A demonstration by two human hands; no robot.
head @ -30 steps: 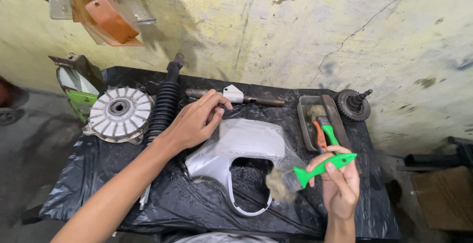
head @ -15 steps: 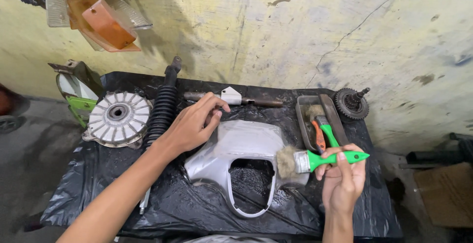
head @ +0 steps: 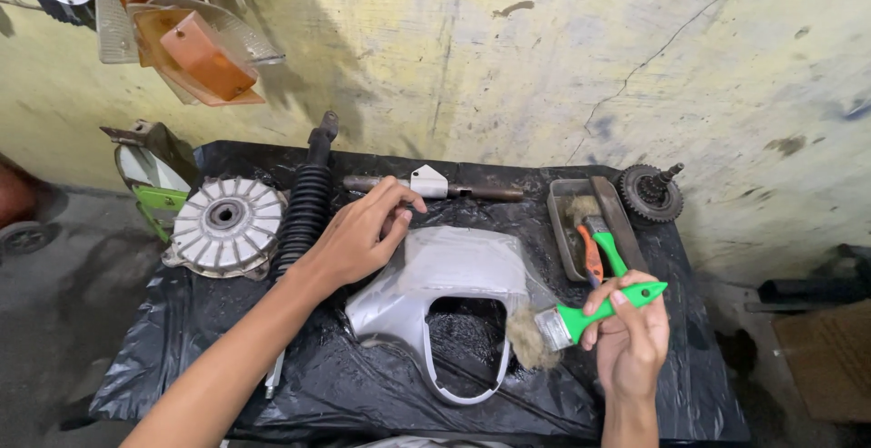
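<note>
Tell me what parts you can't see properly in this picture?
- Silver cover, head view: its left edge lies under the left hand.
- Green brush: the right hand wraps part of its handle.
- Metal tray: two more brushes cover its bottom.
- Orange lamp parts: cut off by the top edge.
- Green-and-white panel: half behind the table.

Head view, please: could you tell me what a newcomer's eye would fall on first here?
Probably the green-handled brush in the right hand, its bristles at the right edge of the silver cover panel mid-table. The left hand rests on the panel's upper left. On the left lies a finned metal drum.
</note>
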